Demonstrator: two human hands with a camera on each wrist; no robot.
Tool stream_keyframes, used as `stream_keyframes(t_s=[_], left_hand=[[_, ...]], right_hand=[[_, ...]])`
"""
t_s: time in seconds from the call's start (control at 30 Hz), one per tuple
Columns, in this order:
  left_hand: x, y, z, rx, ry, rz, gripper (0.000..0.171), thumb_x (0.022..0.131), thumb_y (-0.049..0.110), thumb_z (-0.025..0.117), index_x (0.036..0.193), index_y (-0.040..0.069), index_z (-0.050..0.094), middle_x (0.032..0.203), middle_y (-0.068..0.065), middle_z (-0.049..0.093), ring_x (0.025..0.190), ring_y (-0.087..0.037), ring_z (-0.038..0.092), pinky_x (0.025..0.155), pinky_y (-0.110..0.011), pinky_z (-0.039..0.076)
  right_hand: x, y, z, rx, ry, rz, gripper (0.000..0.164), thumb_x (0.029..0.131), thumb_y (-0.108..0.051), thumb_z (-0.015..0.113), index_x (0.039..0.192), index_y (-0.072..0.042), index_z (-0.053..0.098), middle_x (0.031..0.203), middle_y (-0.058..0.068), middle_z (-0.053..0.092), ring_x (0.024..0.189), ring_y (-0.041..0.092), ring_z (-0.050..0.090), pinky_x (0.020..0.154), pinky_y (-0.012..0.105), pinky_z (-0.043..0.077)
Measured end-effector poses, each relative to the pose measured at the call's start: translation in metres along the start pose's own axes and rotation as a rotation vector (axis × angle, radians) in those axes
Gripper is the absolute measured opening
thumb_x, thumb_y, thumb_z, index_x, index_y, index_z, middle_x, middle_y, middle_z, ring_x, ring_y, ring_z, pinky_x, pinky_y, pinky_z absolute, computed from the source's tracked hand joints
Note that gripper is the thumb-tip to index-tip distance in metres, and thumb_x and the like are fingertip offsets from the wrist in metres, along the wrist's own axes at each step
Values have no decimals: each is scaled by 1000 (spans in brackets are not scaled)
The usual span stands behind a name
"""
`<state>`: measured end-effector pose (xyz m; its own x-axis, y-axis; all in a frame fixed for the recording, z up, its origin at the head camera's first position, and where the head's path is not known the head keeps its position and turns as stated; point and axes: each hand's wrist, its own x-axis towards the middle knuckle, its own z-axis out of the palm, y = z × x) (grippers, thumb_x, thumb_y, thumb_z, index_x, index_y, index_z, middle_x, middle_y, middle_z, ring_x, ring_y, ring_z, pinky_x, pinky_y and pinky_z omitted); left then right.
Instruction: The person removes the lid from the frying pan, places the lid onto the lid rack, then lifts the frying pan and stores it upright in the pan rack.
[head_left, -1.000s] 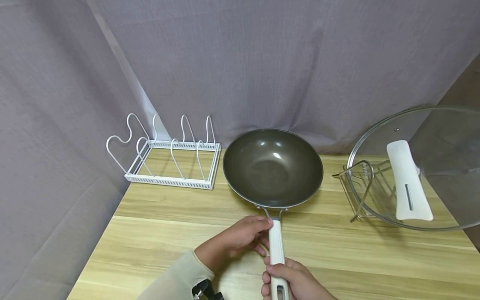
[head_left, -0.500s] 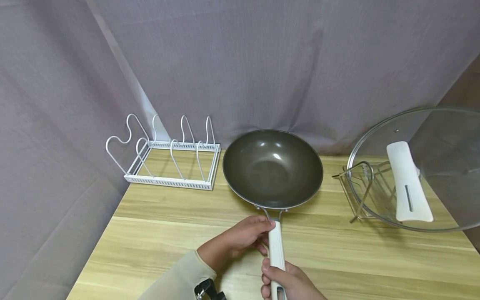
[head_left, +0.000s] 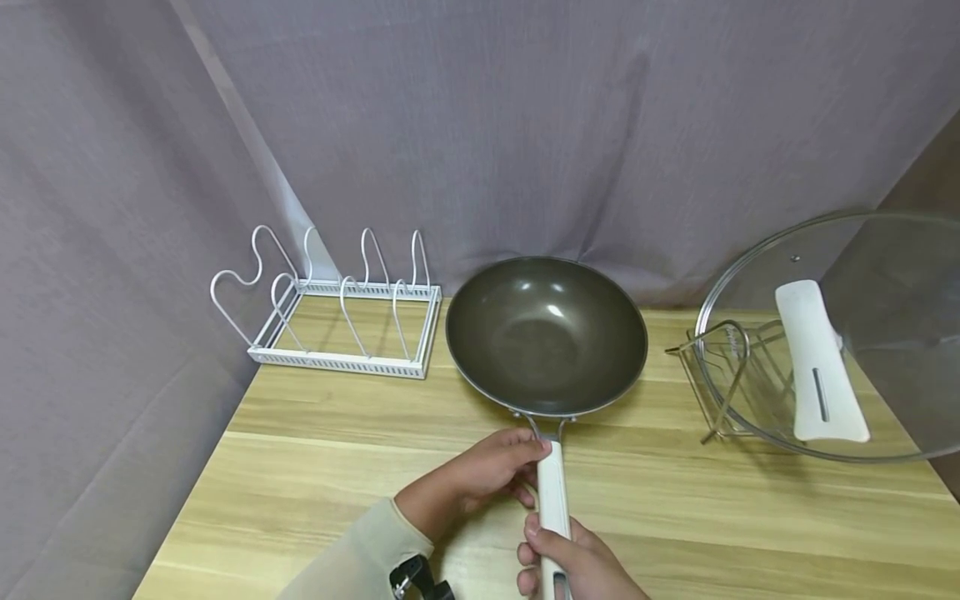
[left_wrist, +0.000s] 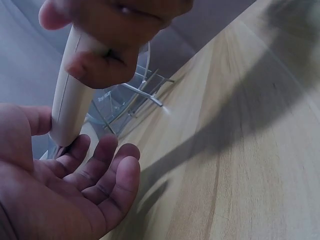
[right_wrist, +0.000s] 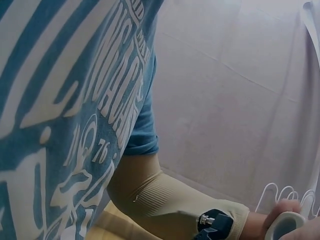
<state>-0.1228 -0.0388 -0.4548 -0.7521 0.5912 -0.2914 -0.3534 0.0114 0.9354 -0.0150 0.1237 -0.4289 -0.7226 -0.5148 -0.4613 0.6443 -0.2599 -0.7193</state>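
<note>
A dark-coated wok (head_left: 545,333) with a long cream handle (head_left: 553,492) is at mid-view, its bowl toward the back of the table. My left hand (head_left: 491,467) pinches the handle near the bowl, thumb on top and index finger below; the other fingers curve loosely beneath, as the left wrist view shows. Lower down, near the hanging-hole end, my right hand (head_left: 581,557) grips the same handle with its thumb across the top. In the left wrist view the handle (left_wrist: 72,95) stands off the wood, casting a shadow. The right wrist view shows mainly a shirt and the left sleeve.
A white wire pan rack (head_left: 337,360) stands at the back left of the wooden table (head_left: 315,475). On the right, a large glass lid (head_left: 750,267) with a white handle leans in a metal wire stand (head_left: 723,400). Grey curtains (head_left: 487,125) hang behind.
The handle's end and my right hand have shifted very slightly left. The wok's bowl, the rack and the lid stay where they were.
</note>
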Motion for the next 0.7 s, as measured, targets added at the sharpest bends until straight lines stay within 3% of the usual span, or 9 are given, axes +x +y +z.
stream_keyframes(t_s=[0.13,0.27,0.5,0.7], left_hand=[[0,0,0,5,-1,0,29,106,29,54,104,2,62,84,-7,67,77,-18,62,65,-30,54],[2,-1,0,3,1,3,29,106,29,54,104,1,63,84,-7,67,77,-18,62,65,-30,54],[3,0,0,-2,-1,4,24,104,26,55,99,4,60,85,-6,69,78,-18,64,66,-30,55],[4,-1,1,0,8,8,21,103,25,55,96,5,59,85,-6,69,78,-17,64,68,-33,55]], right_hand=[[-1,-1,4,-42,47,-6,23,103,-33,62,109,-13,51,80,-5,53,64,7,53,56,21,44],[-2,-2,8,-72,88,-6,32,101,-37,65,107,-10,49,73,-8,50,59,5,50,53,19,41],[0,-1,10,-54,130,-14,23,98,-24,66,104,-8,50,71,-8,48,56,4,47,52,17,39],[4,1,13,-118,177,-42,17,94,-13,62,102,-8,47,68,-6,46,54,5,43,50,16,37]])
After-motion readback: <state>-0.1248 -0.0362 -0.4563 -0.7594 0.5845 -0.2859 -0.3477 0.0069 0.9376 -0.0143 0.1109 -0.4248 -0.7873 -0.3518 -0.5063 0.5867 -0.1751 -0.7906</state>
